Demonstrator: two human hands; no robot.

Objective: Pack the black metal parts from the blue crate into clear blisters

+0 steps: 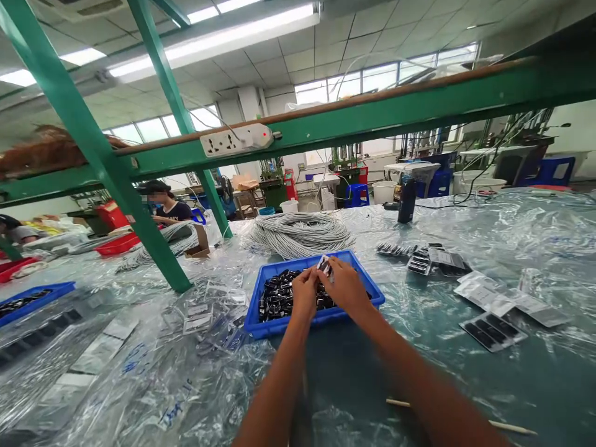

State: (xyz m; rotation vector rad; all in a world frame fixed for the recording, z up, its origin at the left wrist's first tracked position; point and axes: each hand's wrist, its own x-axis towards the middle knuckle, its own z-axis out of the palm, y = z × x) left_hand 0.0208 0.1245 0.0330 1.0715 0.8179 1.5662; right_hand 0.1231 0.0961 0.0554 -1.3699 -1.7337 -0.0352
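Fingers of my left hand and right hand pinch a small pale-and-dark piece between them at the centre of the frame; they cover much of it, so from my feed I can't make out its full shape. Nearest me, at lower right, a thin wooden stick shows past the right forearm. Under both hands sits a blue tray heaped with glossy black parts. I see flat dark-slotted packs at right and clear plastic pieces left of the tray. Just behind the tray lies a grey cable coil, and to its right a black device stands upright. Farther off, left of centre, another person sits.
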